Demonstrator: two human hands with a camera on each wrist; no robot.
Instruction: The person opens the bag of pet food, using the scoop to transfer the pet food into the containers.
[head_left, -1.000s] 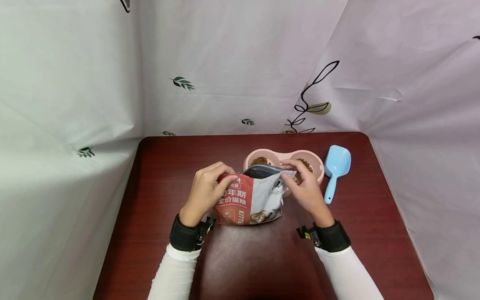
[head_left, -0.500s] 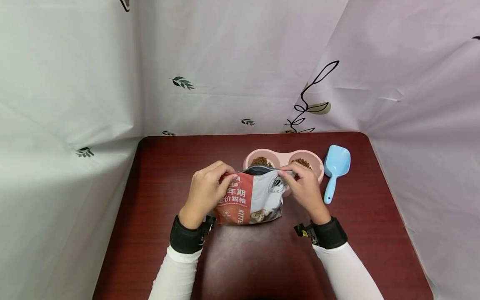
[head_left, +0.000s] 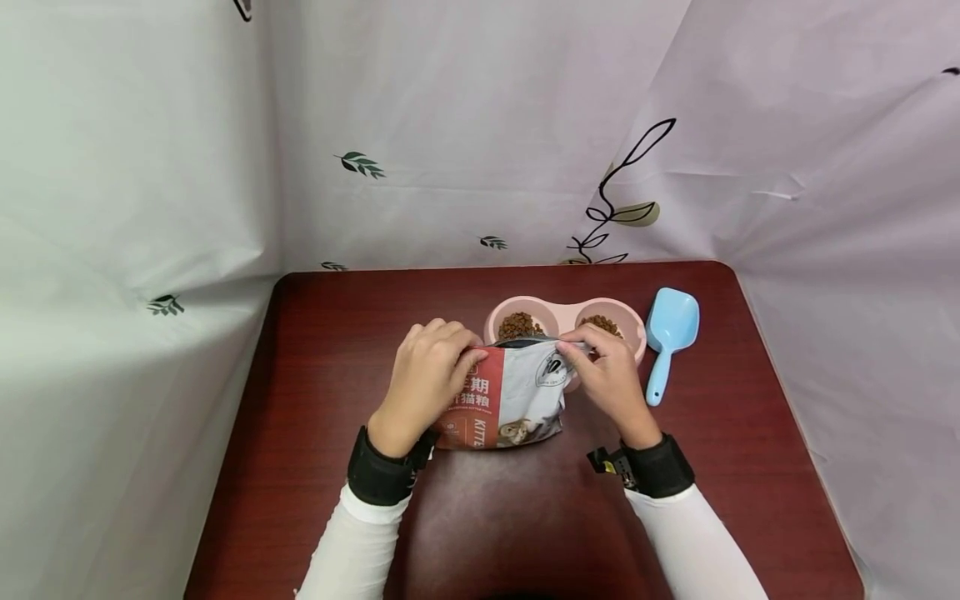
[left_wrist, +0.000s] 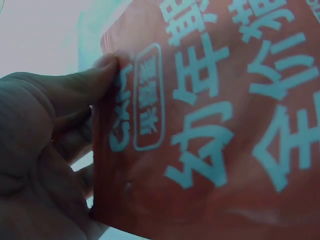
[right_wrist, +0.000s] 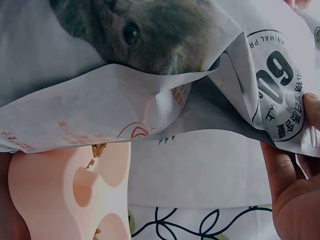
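A red and white cat food bag (head_left: 510, 400) stands on the table in front of a pink double bowl (head_left: 566, 315). My left hand (head_left: 427, 379) pinches the bag's top edge at its left part, the thumb on the front face; in the left wrist view that thumb (left_wrist: 95, 75) presses on the red side. With thumb and fingers, my right hand (head_left: 609, 379) pinches the top right corner; its fingers (right_wrist: 282, 172) show behind the bag in the right wrist view. Between the hands the dark mouth of the bag is a narrow gap. Brown kibble (head_left: 517, 326) lies in both bowls.
To the right of the bowls lies a light blue scoop (head_left: 672, 321), its handle toward the person. The dark red table (head_left: 337, 333) ends at a pale patterned cloth (head_left: 465, 125) behind and at both sides.
The bag's mouth has narrowed between the hands. My left hand has shifted right along the top edge. The right hand has moved slightly left, and more kibble shows in the bowls.
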